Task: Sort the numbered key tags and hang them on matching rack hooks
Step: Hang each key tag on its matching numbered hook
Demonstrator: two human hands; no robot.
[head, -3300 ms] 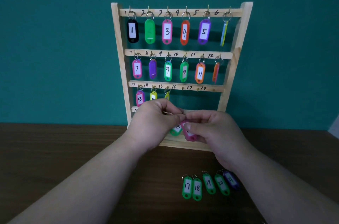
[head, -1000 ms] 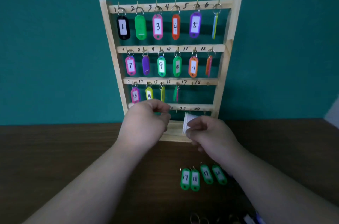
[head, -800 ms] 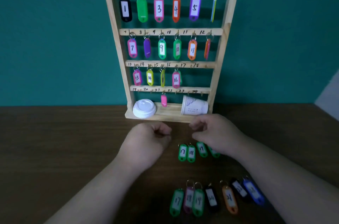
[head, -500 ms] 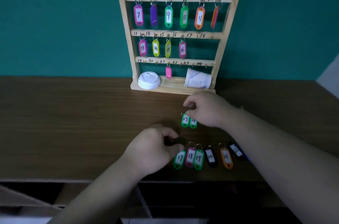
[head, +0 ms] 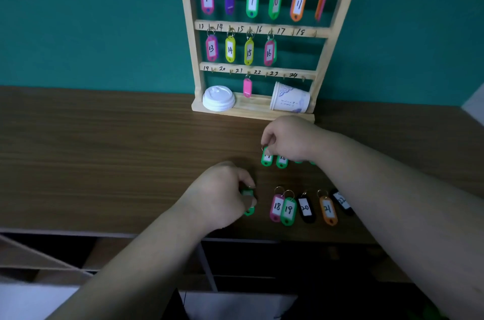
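Pick-up step: right hand (head: 288, 140) pinches the ring (head: 263, 148) of green plastic key tag 17 (head: 267, 159) on the brown wooden table (head: 104, 149), 6 o'clock of the pale wooden rack (head: 188, 18); left hand (head: 220, 198) grips another green tag (head: 247, 193). Next, likely: thread the ring onto bare hook 17 (head: 293, 32) at 12 o'clock.

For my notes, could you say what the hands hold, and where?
Left hand: green tag, by its body. Right hand: second green tag, by its ring.
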